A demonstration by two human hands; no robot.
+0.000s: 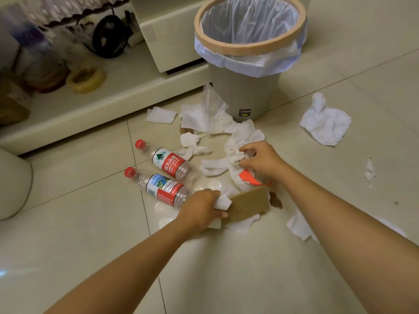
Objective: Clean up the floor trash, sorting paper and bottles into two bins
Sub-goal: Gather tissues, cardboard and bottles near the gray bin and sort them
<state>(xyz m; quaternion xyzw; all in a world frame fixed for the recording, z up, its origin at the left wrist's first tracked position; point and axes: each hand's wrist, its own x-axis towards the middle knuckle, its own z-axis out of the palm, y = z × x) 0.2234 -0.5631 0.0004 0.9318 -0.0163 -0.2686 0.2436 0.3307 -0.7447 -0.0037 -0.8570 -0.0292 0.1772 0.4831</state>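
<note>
With your left hand point(201, 206) gripping the brown cardboard box point(248, 203) at frame centre and your right hand point(260, 160) closed on crumpled white tissue point(234, 148), gather both fully before lifting toward the grey lined bin point(246, 91) above.

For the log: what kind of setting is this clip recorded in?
Most likely a room in a home. Glossy cream floor tiles, a low cream cabinet ledge holding household clutter such as a yellow tape roll, and a small grey waste bin with a plastic liner suggest it.
</note>
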